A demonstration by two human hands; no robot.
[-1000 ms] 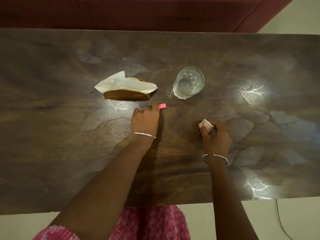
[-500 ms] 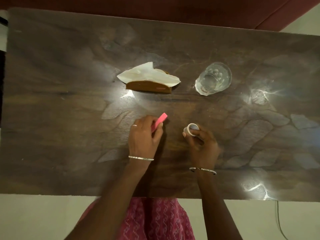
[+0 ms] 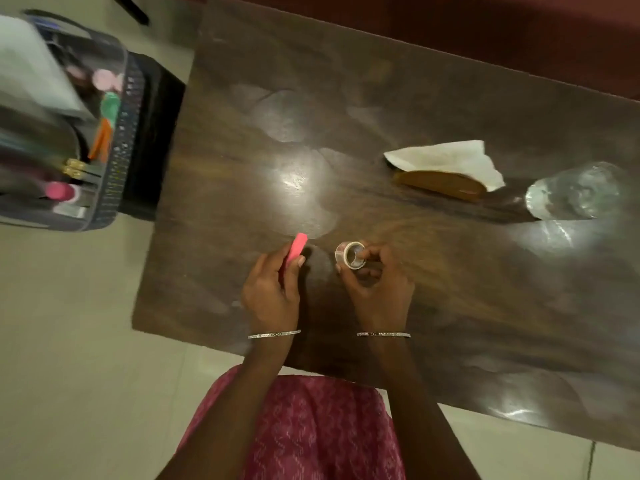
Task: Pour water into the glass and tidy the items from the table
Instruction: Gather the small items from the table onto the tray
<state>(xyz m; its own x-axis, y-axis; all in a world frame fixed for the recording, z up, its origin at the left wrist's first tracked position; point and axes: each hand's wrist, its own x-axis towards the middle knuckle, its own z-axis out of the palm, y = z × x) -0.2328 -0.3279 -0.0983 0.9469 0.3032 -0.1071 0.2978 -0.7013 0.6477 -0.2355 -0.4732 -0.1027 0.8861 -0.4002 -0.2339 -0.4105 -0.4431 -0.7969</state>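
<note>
Pink block (image 3: 296, 252) pinched by left hand (image 3: 272, 296); right hand (image 3: 377, 292) grips blurred roll (image 3: 350, 255), maybe tape.

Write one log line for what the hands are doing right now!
left hand: holds pink eraser | right hand: holds tape roll | glass: on table

Dark red sofa (image 3: 485, 19) beyond far edge of desk (image 3: 346, 98); pale tiled floor (image 3: 69, 341) left of desk and before its near edge; black stand (image 3: 162, 140) just left of desk.
</note>
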